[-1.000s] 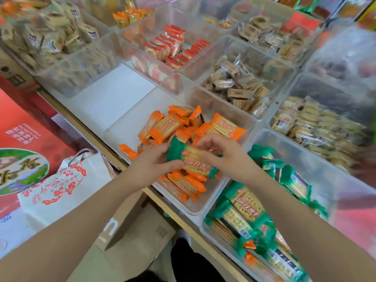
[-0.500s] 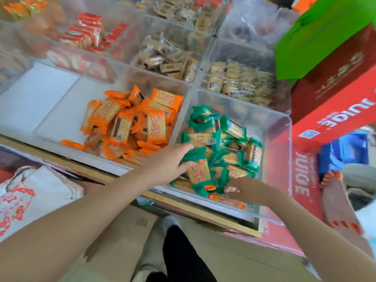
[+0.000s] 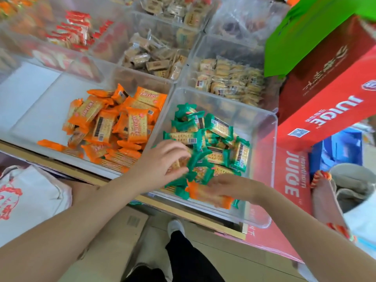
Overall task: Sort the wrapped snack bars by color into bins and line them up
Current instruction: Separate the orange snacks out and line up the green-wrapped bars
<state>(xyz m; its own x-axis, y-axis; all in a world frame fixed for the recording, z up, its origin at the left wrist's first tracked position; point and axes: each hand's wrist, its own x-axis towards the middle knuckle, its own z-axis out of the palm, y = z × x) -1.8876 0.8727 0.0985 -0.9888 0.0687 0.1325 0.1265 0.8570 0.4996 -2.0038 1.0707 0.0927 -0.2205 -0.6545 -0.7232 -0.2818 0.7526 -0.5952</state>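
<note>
A clear bin holds a loose pile of orange-wrapped bars. To its right, a second clear bin holds green-wrapped bars in a heap. My left hand is over the near left part of the green bin and pinches a green bar between thumb and fingers. My right hand is blurred. It is low at the green bin's near wall, and its fingers close on an orange bar lying among the green ones.
Behind are more clear bins with tan-wrapped snacks, pale packs and red-wrapped bars. Red juice cartons and a green box crowd the right. A white bag and a cardboard box sit below the shelf edge.
The view swung right. My left hand carried the green bar from over the orange bin into the green bin. My right hand let go of it and dropped onto an orange bar there.
</note>
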